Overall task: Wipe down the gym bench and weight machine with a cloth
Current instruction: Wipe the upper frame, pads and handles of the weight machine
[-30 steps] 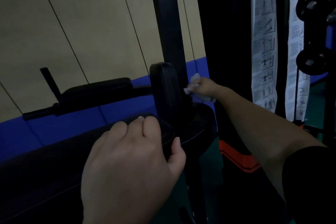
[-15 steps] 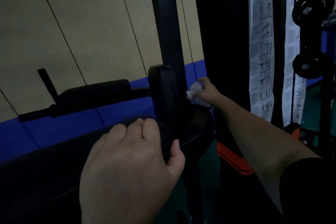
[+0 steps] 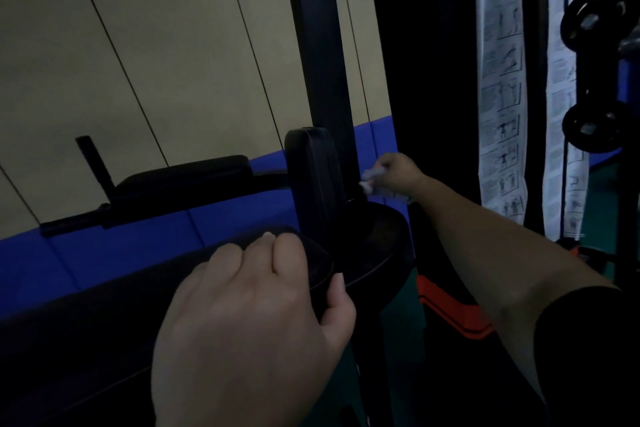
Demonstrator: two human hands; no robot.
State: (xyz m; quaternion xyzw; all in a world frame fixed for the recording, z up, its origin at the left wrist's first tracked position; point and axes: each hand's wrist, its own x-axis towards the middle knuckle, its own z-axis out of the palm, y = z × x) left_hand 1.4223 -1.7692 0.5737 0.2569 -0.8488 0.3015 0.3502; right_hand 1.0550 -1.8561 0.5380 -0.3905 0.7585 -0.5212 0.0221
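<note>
Dim light is covering a gym corner where beige wall panels (image 3: 145, 55) are running down to a blue mat (image 3: 104, 246) along the base. Standing against that wall, a black upright post (image 3: 322, 55) of the weight machine is rising out of the top of the view, with a thin cable (image 3: 356, 55) hanging just beside it. A black upright pad (image 3: 313, 180) is sitting in front of the post, and a round black seat (image 3: 381, 239) is lying below and to its right. The left hand (image 3: 249, 326) is filling the near foreground, its fingers (image 3: 277, 253) curling over the dark edge of the bench pad (image 3: 86, 322) and the thumb hooking round the near side, so it is gripping that edge. The right hand (image 3: 398, 173) is reaching forward across the seat, its bare forearm stretching out of a dark sleeve (image 3: 588, 350), and its fingers are pinching a small white cloth (image 3: 372, 178) bunched against the machine just right of the upright pad, above the seat's far rim. Further left, a black armrest (image 3: 183, 177) and a short handle (image 3: 93, 159) are jutting out over the mat. Two white instruction sheets (image 3: 500, 87) are hanging on the right, next to black pulley wheels (image 3: 595, 14). An orange-red frame piece (image 3: 450, 308) is showing low down over green floor (image 3: 401, 302).
</note>
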